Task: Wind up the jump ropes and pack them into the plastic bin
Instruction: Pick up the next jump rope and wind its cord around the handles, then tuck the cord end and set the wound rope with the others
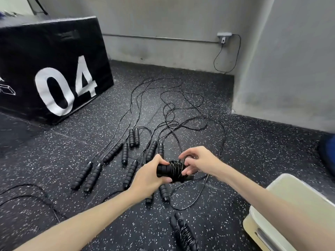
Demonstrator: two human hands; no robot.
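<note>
Left hand (150,175): grips paired rope handles (164,170), steadying them.
Right hand (196,163): pinches cord (183,161), wrapping coils.

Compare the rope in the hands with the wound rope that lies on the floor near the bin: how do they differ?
The rope in the hands is off the floor, gripped by the left hand, and the right hand pinches its cord. The wound rope on the floor lies untouched. The held rope has a loose cord trailing onto the floor; the floor rope shows none. Both are black, with cord coiled around the handles, and neither is in the bin.
</note>
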